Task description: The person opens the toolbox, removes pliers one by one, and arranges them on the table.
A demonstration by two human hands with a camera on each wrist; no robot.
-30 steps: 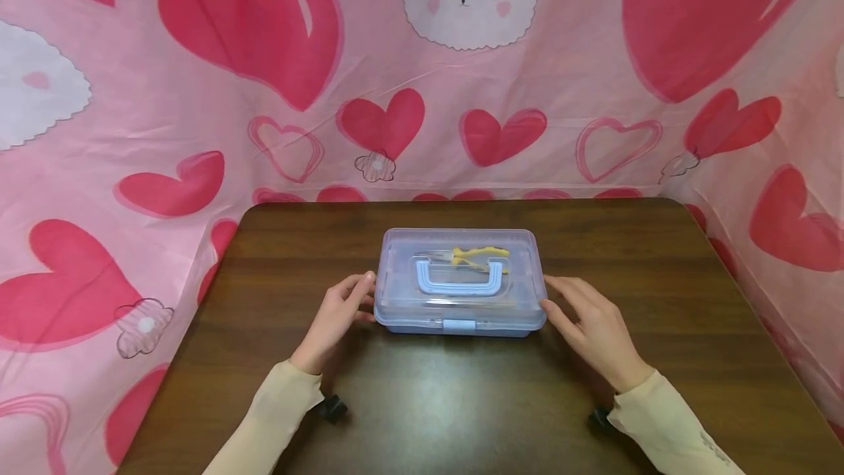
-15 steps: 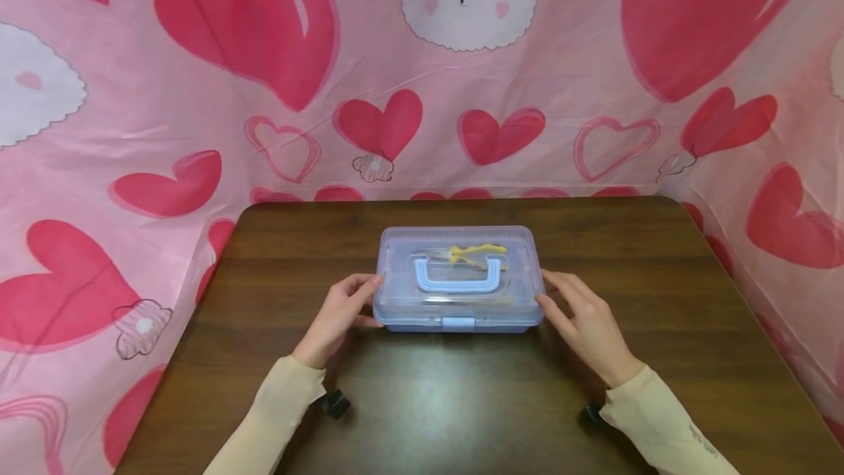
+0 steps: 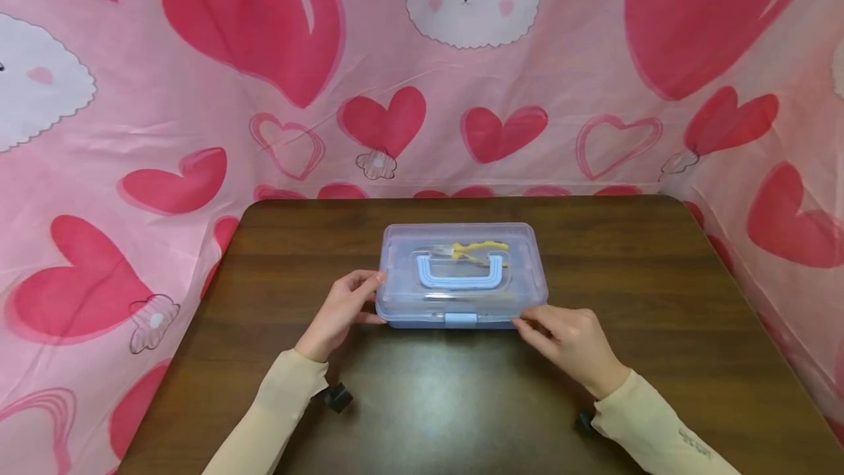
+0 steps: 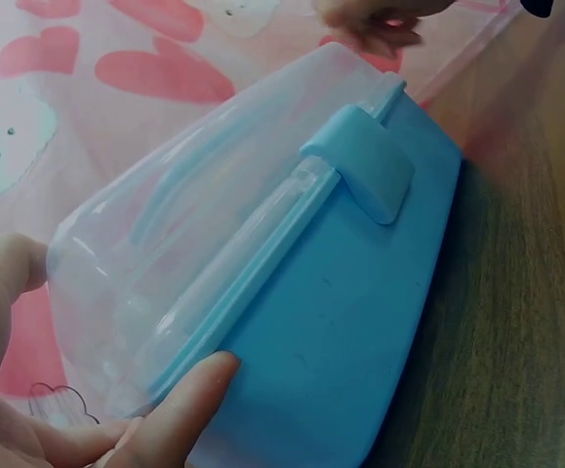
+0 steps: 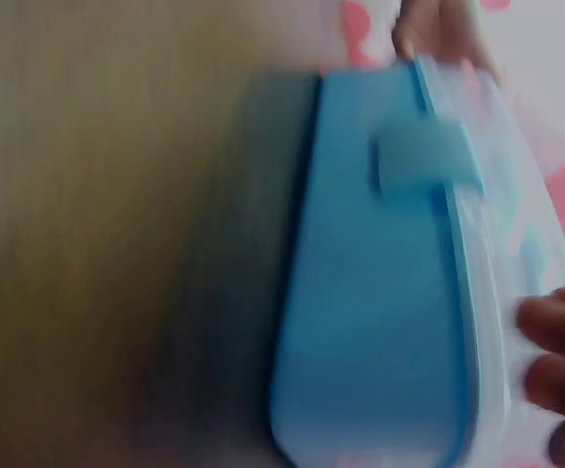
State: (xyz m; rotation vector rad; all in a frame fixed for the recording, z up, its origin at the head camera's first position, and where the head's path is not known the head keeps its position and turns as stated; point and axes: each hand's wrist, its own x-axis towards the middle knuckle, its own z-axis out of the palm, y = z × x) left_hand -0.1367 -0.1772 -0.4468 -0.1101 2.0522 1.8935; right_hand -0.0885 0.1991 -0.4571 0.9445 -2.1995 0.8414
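Note:
A plastic toolbox [image 3: 398, 292] with a clear lid and blue base stands on the table, its lid down. The blue latch [image 3: 461, 319] lies flat against the front, and a light-blue handle [image 3: 459, 283] is folded down on top. Through the lid show yellow-handled pliers [image 3: 478, 246]. My left hand [image 3: 339, 310] grips the box's left end, with the thumb on the lid and a finger along the front in the left wrist view. At the front right corner is my right hand [image 3: 572, 343], fingers loosely bent, fingertips right at the lid's edge.
The dark wooden table [image 3: 422, 402] extends around the box on every side. Behind it and along both sides hangs a pink cloth [image 3: 442, 72] printed with hearts. Black wrist-worn pieces [image 3: 338, 397] show under both sleeves.
My right hand has shifted from the box's right side toward its front right corner. The left hand has closed in on the left end. The box stays in place with its lid down.

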